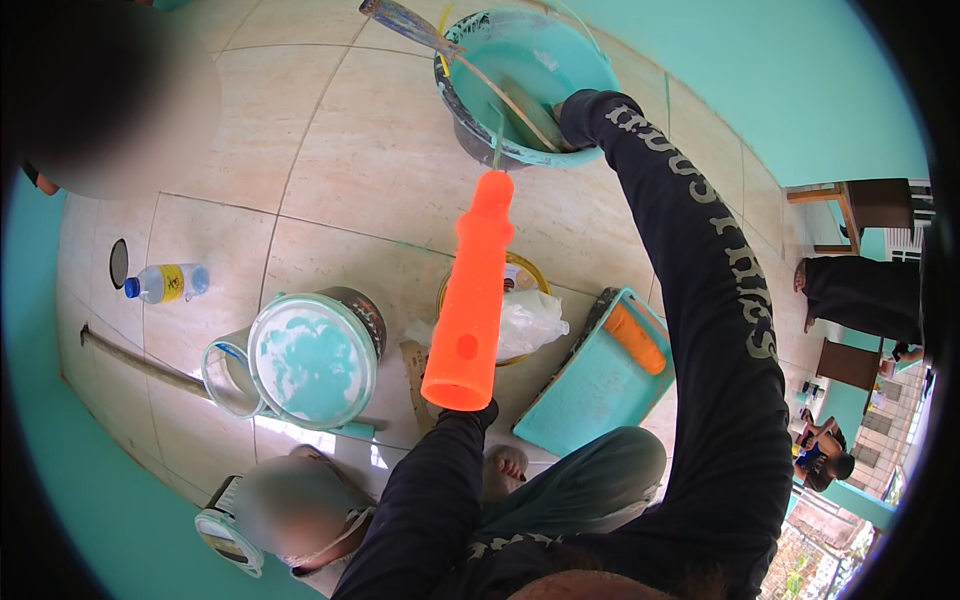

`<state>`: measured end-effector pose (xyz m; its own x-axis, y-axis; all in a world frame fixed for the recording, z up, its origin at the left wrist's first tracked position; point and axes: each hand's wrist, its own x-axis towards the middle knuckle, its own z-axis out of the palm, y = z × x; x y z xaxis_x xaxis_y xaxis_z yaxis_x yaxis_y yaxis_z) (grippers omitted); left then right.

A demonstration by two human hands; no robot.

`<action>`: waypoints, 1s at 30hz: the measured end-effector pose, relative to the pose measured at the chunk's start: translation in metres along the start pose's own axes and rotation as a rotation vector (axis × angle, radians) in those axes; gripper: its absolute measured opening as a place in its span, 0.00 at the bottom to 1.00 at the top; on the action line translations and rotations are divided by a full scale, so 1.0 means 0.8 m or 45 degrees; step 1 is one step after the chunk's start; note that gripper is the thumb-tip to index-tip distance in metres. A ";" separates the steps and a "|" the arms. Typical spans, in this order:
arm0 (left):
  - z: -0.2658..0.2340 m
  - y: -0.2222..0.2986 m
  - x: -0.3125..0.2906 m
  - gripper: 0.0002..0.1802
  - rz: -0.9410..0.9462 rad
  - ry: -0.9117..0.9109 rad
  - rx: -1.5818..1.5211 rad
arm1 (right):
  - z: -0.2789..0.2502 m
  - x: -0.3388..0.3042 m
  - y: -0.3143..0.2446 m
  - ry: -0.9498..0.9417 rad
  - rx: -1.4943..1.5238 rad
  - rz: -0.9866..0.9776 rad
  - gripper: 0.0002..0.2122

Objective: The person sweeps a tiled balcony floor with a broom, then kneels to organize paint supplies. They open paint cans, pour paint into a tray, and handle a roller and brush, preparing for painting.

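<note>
A bright orange paint roller handle (470,290) points up toward me, its thin metal rod running down to the paint bucket (590,55). My left hand (480,412) is behind the handle's lower end; its fingers are hidden, so its grip cannot be made out. My right hand (575,115) reaches over the bucket's right rim, dark and mostly hidden by the sleeve. Next to it in the bucket lies a grey-green roller-like thing (525,118). A worn blue-purple handle (410,26) with a bent rod leans across the bucket, which has turquoise paint inside.
A turquoise paint tray (575,400) with an orange roller sleeve (635,338) lies near my knee. White plastic (530,322) covers part of a yellow-rimmed tub. To the left are a paint-smeared lidded pail (312,360), a water bottle (168,283) and another person (300,510).
</note>
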<state>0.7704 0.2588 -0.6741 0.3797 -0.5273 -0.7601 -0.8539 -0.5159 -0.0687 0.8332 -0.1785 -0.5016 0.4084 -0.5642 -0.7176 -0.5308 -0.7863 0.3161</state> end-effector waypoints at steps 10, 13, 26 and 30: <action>-0.041 -0.011 -0.013 0.37 0.044 -0.198 -0.032 | -0.055 -0.038 0.037 0.288 0.486 0.142 0.19; -0.014 -0.001 -0.002 0.37 0.045 -0.109 -0.034 | -0.018 0.016 0.079 0.438 0.429 0.045 0.21; 0.023 -0.002 0.009 0.35 -0.081 0.117 0.288 | 0.022 0.060 0.026 0.381 0.276 0.233 0.21; 0.055 0.009 0.024 0.34 -0.065 0.238 0.372 | 0.033 0.055 0.061 0.432 0.534 0.428 0.22</action>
<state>0.7560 0.2749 -0.7172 0.4601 -0.6344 -0.6212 -0.8876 -0.3438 -0.3064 0.8056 -0.2352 -0.5337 0.3452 -0.8653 -0.3634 -0.8885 -0.4260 0.1705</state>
